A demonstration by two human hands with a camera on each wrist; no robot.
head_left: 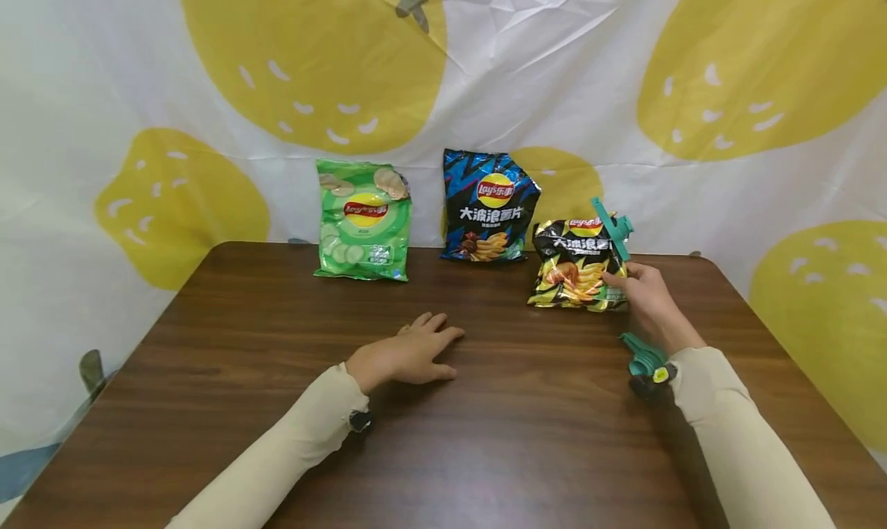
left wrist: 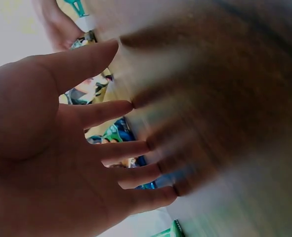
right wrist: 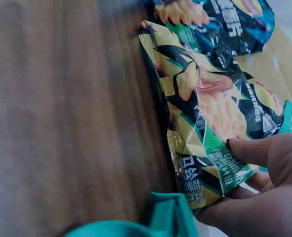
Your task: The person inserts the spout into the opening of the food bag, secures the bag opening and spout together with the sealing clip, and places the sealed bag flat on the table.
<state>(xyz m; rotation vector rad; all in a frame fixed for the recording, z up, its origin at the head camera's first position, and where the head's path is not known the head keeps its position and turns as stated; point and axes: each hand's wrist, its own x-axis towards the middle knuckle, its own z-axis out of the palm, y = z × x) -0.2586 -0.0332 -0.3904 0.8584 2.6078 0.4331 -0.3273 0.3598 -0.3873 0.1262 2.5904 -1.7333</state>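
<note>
Black-and-gold chip bag [head_left: 571, 276] stands at the rear right of the desk [head_left: 499, 436], its right edge pinched by the right hand [head_left: 651, 296], the nearer one. Green clip [head_left: 612, 231] slants across its upper right corner. Left hand [head_left: 412, 352]: fingers spread, well apart.

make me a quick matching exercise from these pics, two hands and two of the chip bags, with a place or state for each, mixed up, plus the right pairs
Things
1. green chip bag
2. right hand
3. blue chip bag
4. left hand

Places and states
A. fingers spread, holding nothing
B. leftmost of the three bags in the head view
C. gripping the black and yellow chip bag
D. between the other two bags in the head view

Right pairs: 1-B, 2-C, 3-D, 4-A
</note>
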